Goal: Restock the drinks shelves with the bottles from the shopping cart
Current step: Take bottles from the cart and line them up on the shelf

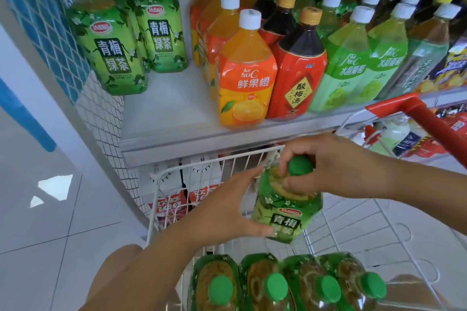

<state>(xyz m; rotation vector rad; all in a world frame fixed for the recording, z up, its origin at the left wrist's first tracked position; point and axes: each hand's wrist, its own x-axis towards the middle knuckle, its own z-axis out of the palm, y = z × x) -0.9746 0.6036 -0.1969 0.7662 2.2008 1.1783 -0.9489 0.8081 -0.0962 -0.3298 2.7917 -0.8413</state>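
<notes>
A green-tea bottle with a green cap hangs above the white wire shopping cart. My right hand grips its neck and shoulder just under the cap. My left hand is spread against the bottle's left side and label, thumb under it. Several more green-tea bottles stand in a row at the near end of the cart. On the white shelf above, two rows of the same green-tea bottles stand at the far left, with bare shelf beside them.
Orange juice bottles, dark plum drink bottles and pale green grape drink bottles fill the shelf to the right. A red cart handle crosses at right. White and red cartons stand on the lower shelf behind the cart. White tiled floor lies left.
</notes>
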